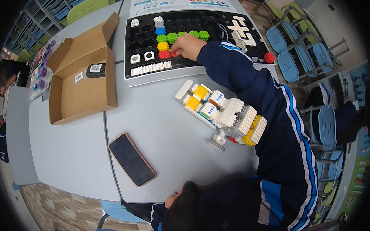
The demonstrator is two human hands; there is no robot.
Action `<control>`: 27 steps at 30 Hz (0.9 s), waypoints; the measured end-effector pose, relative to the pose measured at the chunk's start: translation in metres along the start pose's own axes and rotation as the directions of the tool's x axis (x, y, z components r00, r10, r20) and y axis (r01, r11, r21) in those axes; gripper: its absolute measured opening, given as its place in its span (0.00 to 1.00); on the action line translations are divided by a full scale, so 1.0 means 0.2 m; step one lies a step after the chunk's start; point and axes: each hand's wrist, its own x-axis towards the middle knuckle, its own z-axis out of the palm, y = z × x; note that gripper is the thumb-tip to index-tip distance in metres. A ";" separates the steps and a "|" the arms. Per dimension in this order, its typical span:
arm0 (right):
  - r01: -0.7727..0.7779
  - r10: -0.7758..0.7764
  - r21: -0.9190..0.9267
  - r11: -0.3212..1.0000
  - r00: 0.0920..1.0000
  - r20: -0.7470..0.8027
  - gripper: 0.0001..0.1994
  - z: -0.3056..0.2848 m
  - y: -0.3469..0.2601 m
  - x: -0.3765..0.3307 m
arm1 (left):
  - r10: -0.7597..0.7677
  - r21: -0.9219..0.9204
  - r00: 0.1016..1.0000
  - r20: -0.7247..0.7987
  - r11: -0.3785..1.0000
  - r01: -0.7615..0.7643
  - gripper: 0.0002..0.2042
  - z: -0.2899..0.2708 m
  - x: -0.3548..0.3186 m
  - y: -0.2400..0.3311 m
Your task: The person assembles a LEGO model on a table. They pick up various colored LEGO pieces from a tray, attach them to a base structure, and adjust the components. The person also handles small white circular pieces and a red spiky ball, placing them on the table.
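My right hand (188, 47) reaches across the table into a black-lined tray (183, 70) of toy building blocks. Its thumb and fingertips close on a red block (164, 54) in the near row of slots. Beyond it lie a yellow block (162, 46), a row of green blocks (172, 37) and a blue block (160, 31). Below my right forearm stands a built block model (224, 109) in white, yellow and grey, which neither hand touches. My left hand (171, 201) shows only a little at the near table edge; its fingers are hidden behind something dark.
A dark-screened phone (132, 160) lies left of the model. An open cardboard box (82, 91) holds a small black device (96, 70). Behind the tray is a printed sheet (184, 2). Stacked blue chairs (299, 48) stand at right; other people sit at far left.
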 end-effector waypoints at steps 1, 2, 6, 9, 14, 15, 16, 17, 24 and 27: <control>0.006 -0.006 -0.009 1.000 1.000 -0.010 0.15 0.01 0.00 0.00 | -0.021 0.035 1.000 -0.001 0.999 0.021 0.21 -0.01 0.00 0.03; -0.010 0.010 -0.001 1.000 1.000 -0.018 0.15 0.01 0.00 0.00 | -0.040 0.070 0.999 -0.002 0.997 0.040 0.21 -0.03 0.01 0.05; -0.085 0.084 0.045 0.995 0.996 0.040 0.17 -0.03 -0.01 0.00 | -0.017 -0.056 0.991 0.136 0.998 0.025 0.19 -0.10 0.03 0.02; -0.094 0.078 0.142 0.985 0.991 0.112 0.22 -0.11 0.00 -0.01 | 0.019 -0.105 0.990 0.139 0.994 -0.005 0.19 -0.09 0.03 -0.03; -0.033 0.052 0.270 0.962 0.997 -0.062 0.24 -0.36 0.12 -0.26 | 0.031 -0.084 0.997 0.072 0.996 -0.025 0.19 -0.06 0.02 -0.07; -0.055 0.080 0.292 0.955 0.994 -0.075 0.23 -0.44 0.17 -0.34 | 0.031 -0.085 0.998 0.063 0.996 -0.025 0.19 -0.07 0.03 -0.08; -0.077 0.111 0.319 0.945 0.990 -0.090 0.22 -0.52 0.23 -0.43 | 0.028 -0.079 0.998 0.060 0.997 -0.023 0.19 -0.07 0.03 -0.09; -0.104 0.141 0.294 0.950 0.984 -0.107 0.21 -0.59 0.30 -0.53 | 0.032 -0.082 0.998 0.060 0.996 -0.027 0.19 -0.07 0.03 -0.10; -0.701 0.707 -0.289 0.651 0.700 -0.104 0.26 -0.75 0.75 -1.11 | 0.061 -0.090 0.997 0.044 0.994 -0.057 0.19 -0.04 0.02 -0.11; -0.729 0.728 -0.215 0.650 0.679 -0.100 0.25 -0.68 0.72 -1.16 | 0.050 -0.108 0.999 0.012 0.993 -0.048 0.19 -0.01 0.03 -0.11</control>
